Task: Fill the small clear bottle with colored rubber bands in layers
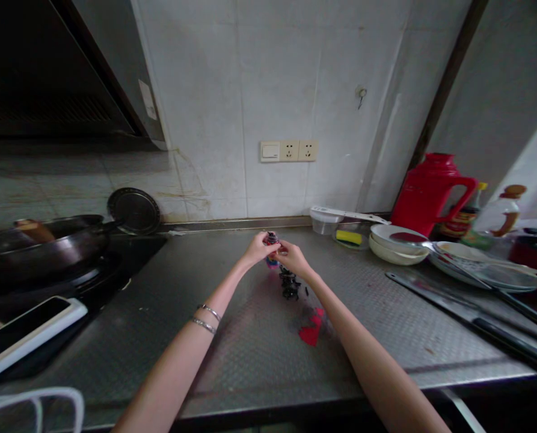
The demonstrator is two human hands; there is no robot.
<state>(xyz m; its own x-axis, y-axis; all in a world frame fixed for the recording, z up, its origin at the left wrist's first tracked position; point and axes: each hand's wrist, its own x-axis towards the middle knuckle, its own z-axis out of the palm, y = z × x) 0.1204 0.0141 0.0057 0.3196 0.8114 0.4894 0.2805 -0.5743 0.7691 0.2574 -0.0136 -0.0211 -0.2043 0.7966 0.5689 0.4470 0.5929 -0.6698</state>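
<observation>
Both my hands meet over the middle of the steel counter (250,337). My left hand (258,248) and my right hand (293,258) are closed together on a small packet (272,240) with red, dark and blue print, held just above the counter. Below my right hand a little heap of dark pieces (290,285) lies on the counter, and a clear wrapper with red print (312,328) lies nearer to me. Two thin bangles ring my left wrist. What is inside the packet is too small to make out.
A dark wok (42,246) sits on the stove at left, a round lid (134,210) leaning on the wall behind. A white-framed tablet-like thing (24,334) lies front left. At right: stacked bowls (397,243), a red jug (428,192), bottles, a sponge (348,237), long knives (475,316).
</observation>
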